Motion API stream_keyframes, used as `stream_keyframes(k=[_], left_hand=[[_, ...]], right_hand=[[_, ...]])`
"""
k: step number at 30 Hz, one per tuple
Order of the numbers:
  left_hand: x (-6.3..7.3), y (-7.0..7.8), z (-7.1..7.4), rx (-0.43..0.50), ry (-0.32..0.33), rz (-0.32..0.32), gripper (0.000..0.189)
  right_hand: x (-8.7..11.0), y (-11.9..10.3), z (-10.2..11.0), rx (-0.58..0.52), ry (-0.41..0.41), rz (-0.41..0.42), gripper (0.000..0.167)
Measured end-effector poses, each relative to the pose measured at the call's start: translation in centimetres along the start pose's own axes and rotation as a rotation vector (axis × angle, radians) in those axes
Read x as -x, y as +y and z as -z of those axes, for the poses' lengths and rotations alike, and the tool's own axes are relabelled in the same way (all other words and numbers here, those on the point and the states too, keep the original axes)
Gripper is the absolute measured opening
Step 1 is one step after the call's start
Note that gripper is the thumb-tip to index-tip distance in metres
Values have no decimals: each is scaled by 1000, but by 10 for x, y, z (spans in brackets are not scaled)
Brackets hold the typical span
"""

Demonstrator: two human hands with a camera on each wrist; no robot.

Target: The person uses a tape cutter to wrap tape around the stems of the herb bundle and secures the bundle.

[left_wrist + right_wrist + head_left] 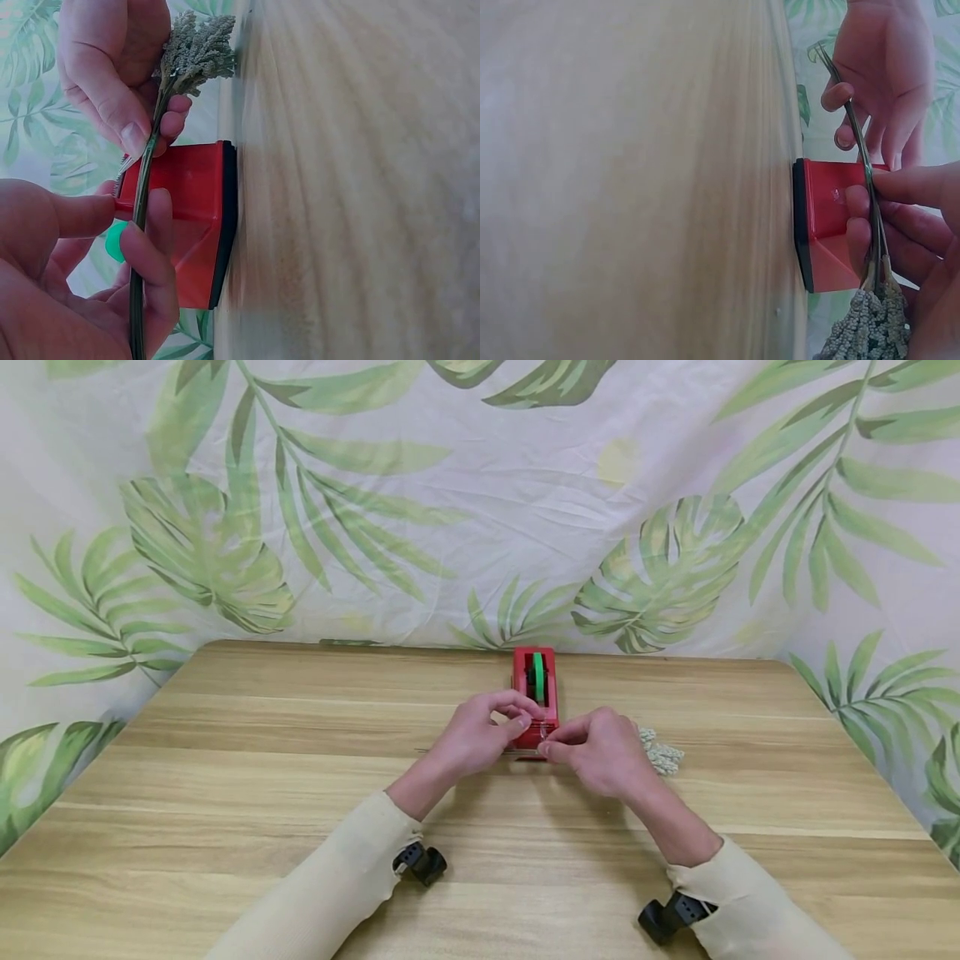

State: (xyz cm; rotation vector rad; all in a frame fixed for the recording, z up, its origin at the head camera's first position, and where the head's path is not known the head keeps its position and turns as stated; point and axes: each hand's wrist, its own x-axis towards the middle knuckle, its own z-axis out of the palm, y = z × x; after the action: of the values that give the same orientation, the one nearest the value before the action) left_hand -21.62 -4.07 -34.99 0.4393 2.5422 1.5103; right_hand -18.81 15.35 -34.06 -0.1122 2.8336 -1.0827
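Both hands hold a bunch of dried flowers (662, 753) crosswise in front of a red tape dispenser (531, 742). Its grey-green heads (199, 52) stick out past my right hand (606, 752), which pinches the thin dark stems (864, 150) just below them, thumb on one side and fingers behind. Lower down, the curled outer fingers of my left hand (480, 735) hold the stems, while its thumb and forefinger reach to the dispenser's toothed front edge. A small clear strip (544, 729), which looks like tape, shows between the hands. Green tape is wrapped round the stems by the right thumb.
A green tape roll (538, 677) sits in the dispenser near the back of the wooden table (262, 793). Behind the table hangs a leaf-patterned cloth (510, 510). Black wrist cameras (427, 865) are strapped to both sleeves.
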Motion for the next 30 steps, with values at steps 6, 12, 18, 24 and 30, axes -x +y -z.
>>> stream_keyframes(k=[6,12,18,24,30], left_hand=[[0,0,1,25,-5,21,18],[0,0,1,33,-11,20,18],[0,0,1,29,-10,24,19],[0,-1,0,13,-3,24,18],[0,0,0,20,-3,27,19]], right_hand=[[0,-1,2,1,-17,-3,11],[0,0,4,4,-25,4,9],[0,0,4,14,-28,5,9],[0,0,5,16,-37,8,10],[0,0,7,17,-57,-5,13]])
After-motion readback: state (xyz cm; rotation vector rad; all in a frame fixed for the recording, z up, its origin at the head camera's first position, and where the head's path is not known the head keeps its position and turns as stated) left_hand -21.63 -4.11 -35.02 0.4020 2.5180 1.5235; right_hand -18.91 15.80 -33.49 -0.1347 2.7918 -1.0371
